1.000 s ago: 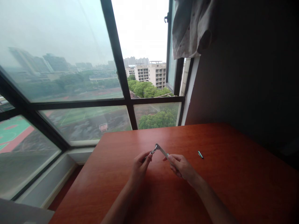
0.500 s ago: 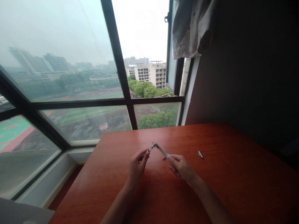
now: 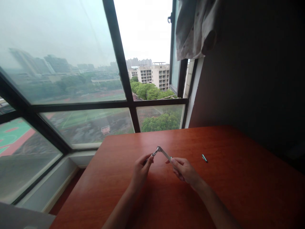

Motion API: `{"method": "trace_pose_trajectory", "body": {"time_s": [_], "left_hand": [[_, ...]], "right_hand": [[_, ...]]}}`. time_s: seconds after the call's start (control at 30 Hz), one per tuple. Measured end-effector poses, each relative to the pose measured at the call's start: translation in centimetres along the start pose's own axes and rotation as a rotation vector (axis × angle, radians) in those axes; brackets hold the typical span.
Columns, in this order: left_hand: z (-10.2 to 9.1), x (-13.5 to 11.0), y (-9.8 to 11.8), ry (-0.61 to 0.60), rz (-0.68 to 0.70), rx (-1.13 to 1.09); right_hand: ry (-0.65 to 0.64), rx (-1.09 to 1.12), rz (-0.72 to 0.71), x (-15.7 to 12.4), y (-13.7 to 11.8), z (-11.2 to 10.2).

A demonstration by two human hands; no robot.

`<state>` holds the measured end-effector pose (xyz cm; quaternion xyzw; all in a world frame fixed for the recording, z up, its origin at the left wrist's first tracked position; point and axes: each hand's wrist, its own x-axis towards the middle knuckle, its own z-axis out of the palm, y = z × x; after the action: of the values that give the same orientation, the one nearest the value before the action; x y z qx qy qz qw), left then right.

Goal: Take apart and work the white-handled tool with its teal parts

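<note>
My left hand (image 3: 141, 168) is closed, thumb and fingers pinching a slim shiny metal rod (image 3: 155, 152) with a dark lower part. Its far end meets the upper end of a flat silver metal bar (image 3: 165, 153), and the two form a peak above the table. Around the bar's lower end my right hand (image 3: 184, 170) is closed. A small teal spot shows beside the bar at the right fingertips. I cannot make out the exact kind of either metal piece, or whether they are joined.
A small teal and dark pen-like piece (image 3: 204, 158) lies on the reddish-brown wooden table (image 3: 176, 206), right of my hands. Dark-framed windows (image 3: 83, 106) stand beyond the table's far and left edges. A grey cloth (image 3: 195, 31) hangs at the upper right by a dark wall.
The meeting point of the two metal pieces has shifted slightly right, and my left hand has edged right with its rod. My right hand stays nearly still.
</note>
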<state>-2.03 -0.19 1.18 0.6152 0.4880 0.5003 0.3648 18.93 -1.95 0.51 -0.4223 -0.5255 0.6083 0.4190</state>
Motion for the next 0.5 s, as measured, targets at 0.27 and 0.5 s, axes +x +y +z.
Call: {"method": "trace_pose_trajectory", "body": {"time_s": [0.27,0.5], "left_hand": [[-0.24,0.25,-0.76,-0.046,-0.026,-0.007],[-0.02,0.11,-0.85,-0.074,0.019,0.025]], "right_hand": [[0.165,-0.232,-0.156,0.08,0.30,0.25],[0.216,-0.410,-0.219,-0.12,-0.04,0.11]]}}
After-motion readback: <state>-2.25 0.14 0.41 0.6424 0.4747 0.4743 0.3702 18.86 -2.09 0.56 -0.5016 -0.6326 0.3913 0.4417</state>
